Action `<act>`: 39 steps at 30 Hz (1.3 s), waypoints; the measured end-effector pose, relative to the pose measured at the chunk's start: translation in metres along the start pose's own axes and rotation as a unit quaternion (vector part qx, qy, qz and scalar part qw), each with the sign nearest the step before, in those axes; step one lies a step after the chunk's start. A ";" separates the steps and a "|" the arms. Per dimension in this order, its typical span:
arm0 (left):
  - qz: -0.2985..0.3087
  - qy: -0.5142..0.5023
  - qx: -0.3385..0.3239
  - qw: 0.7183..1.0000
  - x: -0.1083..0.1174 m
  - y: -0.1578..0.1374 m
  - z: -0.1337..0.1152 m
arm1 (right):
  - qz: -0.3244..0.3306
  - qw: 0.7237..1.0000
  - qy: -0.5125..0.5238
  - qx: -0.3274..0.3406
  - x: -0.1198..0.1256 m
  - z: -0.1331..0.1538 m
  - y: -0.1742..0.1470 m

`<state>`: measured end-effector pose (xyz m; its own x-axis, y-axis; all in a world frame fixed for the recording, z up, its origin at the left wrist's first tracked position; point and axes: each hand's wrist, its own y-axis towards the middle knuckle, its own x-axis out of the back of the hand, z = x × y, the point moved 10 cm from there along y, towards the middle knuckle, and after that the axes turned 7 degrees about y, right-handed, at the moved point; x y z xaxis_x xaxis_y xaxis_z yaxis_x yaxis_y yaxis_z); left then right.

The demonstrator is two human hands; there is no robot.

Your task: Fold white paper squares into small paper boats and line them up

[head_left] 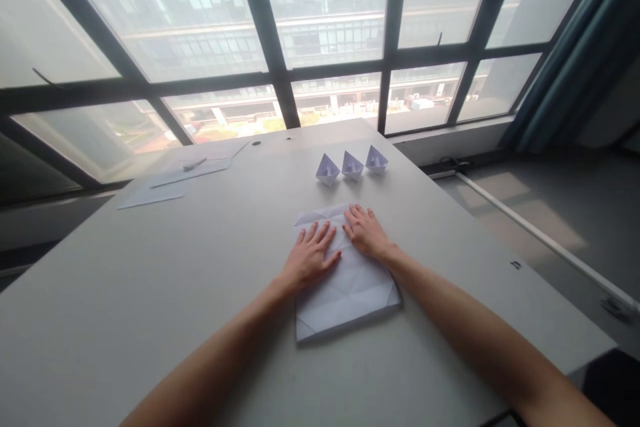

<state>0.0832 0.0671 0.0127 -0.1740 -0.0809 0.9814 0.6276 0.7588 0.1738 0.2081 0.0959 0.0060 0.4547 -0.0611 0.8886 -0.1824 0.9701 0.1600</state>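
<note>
A creased sheet of white paper (pixel 350 290) lies on the table before me, with fold lines across it and folded corners at its near end. My left hand (pixel 311 257) rests flat on its left side, fingers spread. On the upper right part of the sheet lies my right hand (pixel 366 230), its fingers stretched toward the far edge. Neither hand grips anything. Beyond the sheet stand three folded paper boats, the left boat (pixel 327 170), the middle boat (pixel 353 166) and the right boat (pixel 376 160), in a row.
The white table (pixel 150 293) reaches toward large windows (pixel 330 7). At its far left lie loose paper sheets (pixel 200 170) with a small pen-like object (pixel 195 164) on top. A blue curtain (pixel 565 60) hangs at the right. A dark object (pixel 607 387) sits by the near right corner.
</note>
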 end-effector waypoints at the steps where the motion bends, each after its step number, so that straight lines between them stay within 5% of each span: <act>1: 0.004 0.011 0.002 1.000 0.000 0.000 0.000 | 0.003 1.000 -0.001 -0.003 0.000 0.000 0.000; 9: 0.056 0.087 0.004 0.995 -0.004 0.005 -0.004 | -0.016 0.999 0.010 -0.027 0.008 -0.002 0.005; 20: 0.038 0.090 -0.023 0.995 -0.008 0.005 -0.004 | -0.033 0.999 0.003 -0.024 0.016 0.000 0.002; 25: 0.040 0.091 -0.041 0.994 -0.011 0.005 -0.007 | -0.092 0.995 -0.041 -0.014 0.034 0.021 -0.008; 29: 0.028 0.085 -0.041 0.995 -0.012 0.005 -0.007 | -0.039 0.998 -0.019 0.042 0.016 0.040 -0.009; 39: 0.028 0.076 -0.011 0.997 0.001 0.003 -0.009 | 0.006 1.000 -0.024 0.010 0.006 0.010 -0.003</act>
<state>0.0920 0.0638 0.0148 -0.0223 -0.1359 0.9905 0.6495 0.7512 0.1178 0.2025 0.0898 0.0152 0.4106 -0.0611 0.9098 -0.2058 0.9658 0.1577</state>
